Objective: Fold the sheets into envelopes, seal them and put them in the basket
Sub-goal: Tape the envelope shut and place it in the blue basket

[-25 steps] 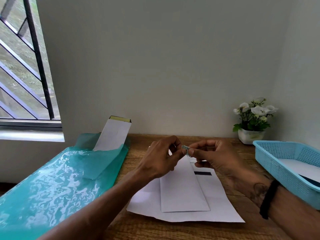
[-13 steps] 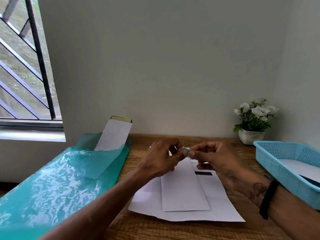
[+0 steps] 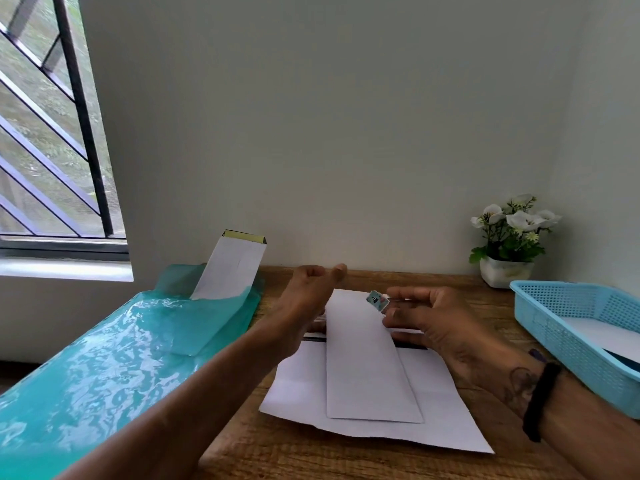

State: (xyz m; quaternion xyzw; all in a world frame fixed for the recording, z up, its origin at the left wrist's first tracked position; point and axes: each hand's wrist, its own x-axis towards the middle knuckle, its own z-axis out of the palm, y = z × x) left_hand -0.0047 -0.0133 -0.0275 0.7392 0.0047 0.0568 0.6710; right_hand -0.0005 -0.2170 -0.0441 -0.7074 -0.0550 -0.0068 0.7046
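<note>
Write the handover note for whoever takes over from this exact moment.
Left hand: holds nothing, fingers loosely curled, above the desk.
Right hand: holds a small sticker at its fingertips, over the top of the envelope.
Done: envelope folded, lying on flat sheets; the basket at right holds white paper.
Left: stick it shut, move it to the basket, fold the rest.

Bare desk between hands and basket.

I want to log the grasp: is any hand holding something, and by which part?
The right hand pinches a small blue sticker by its right edge, at the fingertips. The left hand holds nothing.
</note>
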